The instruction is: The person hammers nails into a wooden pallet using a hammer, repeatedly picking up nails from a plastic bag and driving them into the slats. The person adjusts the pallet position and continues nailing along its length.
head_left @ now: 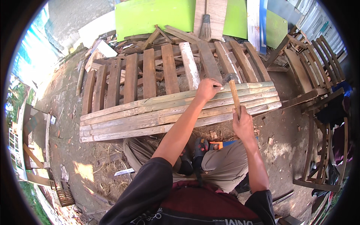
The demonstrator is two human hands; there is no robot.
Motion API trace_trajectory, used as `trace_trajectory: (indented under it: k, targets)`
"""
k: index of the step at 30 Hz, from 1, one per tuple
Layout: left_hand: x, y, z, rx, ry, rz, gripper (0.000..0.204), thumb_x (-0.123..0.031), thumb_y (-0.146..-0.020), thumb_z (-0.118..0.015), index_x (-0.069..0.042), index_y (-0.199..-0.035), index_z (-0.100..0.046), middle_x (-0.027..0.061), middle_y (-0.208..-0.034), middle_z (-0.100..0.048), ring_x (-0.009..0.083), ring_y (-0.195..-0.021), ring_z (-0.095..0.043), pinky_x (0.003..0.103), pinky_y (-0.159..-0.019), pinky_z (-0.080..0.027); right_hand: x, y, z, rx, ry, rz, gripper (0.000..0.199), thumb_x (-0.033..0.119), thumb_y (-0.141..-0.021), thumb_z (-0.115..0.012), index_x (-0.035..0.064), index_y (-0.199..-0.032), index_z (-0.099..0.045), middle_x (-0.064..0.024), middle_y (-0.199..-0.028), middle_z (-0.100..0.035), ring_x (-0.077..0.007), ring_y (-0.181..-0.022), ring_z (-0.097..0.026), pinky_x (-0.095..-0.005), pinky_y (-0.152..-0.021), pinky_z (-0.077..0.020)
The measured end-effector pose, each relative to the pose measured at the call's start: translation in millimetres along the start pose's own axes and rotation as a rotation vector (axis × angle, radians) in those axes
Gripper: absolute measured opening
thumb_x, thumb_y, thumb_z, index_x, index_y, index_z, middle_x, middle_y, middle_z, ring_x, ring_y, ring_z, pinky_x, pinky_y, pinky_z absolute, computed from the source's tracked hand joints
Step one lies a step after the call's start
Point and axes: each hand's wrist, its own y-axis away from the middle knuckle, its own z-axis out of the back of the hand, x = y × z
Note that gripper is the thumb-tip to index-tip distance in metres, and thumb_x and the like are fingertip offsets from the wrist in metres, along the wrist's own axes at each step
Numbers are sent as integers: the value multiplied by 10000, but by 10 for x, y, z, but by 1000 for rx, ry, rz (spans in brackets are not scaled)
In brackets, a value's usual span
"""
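Several split bamboo slats (176, 112) lie side by side across the near part of a wooden slatted frame (170, 67). My left hand (209, 89) rests by the farthest slat, thumb and fingers pinched together. Whatever is between those fingertips is too small to make out. My right hand (243, 123) is wrapped round the lower end of the wooden handle of a hammer (234, 92). Its dark head is raised just right of my left fingertips, near the far edge of the bamboo.
Scrap wood (165, 35) is piled behind the frame, beside a broom (205, 30) and green panels (153, 18). Wooden chairs (300, 63) stand at right. A long blade (124, 171) lies on the ground left of my legs, and an orange-handled saw (216, 145) near my shoe.
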Motion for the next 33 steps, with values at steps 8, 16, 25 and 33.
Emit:
trace_trajectory:
  k: [8,16,25,33]
  targets:
    - [3,-4,-24,-42,-33,-39,162,-165,-775,-823,-72,-907,-805,105,-960,-756,337,-882,-705,405,-820,-552,35,-49,48,21,78,7,232,159,-1006,-580,-59,-1042,-510,-345,-764,-631,-559,-807,-632,-602,-663,-471]
    - [114,-16,-34,-46,-44,-46,172,-186,-775,-840,-73,-901,-808,107,-962,-759,317,-890,-710,391,-823,-555,-50,-76,50,96,74,-27,284,196,-1006,-567,-69,-1083,-500,-369,-818,-640,-573,-841,-630,-633,-694,-476]
    - [39,-43,-57,15,-12,9,152,-168,-786,-835,-68,-898,-810,101,-970,-763,320,-914,-704,388,-837,-553,-150,-66,46,27,69,44,259,207,-1025,-562,-48,-1031,-513,-334,-749,-632,-571,-763,-623,-608,-650,-480]
    - [26,-29,-63,-4,-43,6,159,-178,-780,-835,-89,-907,-799,123,-1037,-751,351,-964,-680,415,-858,-544,-58,-16,2,-25,7,24,254,195,-1022,-581,-50,-1014,-514,-313,-715,-613,-540,-747,-633,-569,-622,-468]
